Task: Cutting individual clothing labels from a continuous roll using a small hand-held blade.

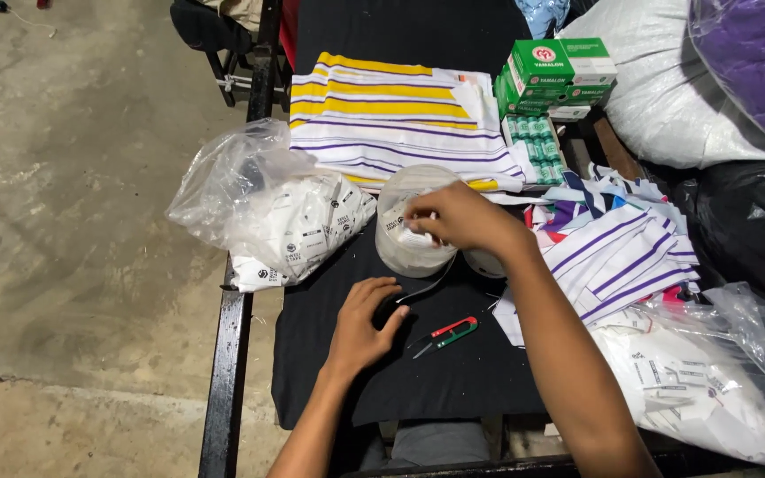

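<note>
The right hand [453, 219] reaches into a clear tub [411, 232] on the desk [453, 372], fingers pinched on small white tags [415, 237] inside it. The left hand [367, 319] lies flat on the black cloth, fingers loosely spread, just beside red-and-green snips [447, 335]. A bag of tags [267, 212] sits left of the tub, folded striped fabric [391, 119] lies behind it, and green boxes [558, 75] stand at the far right.

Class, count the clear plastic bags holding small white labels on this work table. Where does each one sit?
2. One clear bag of labels lies at the table's left edge, beside the round container. The other bag sits at the lower right corner. More may lie out of view.
</note>
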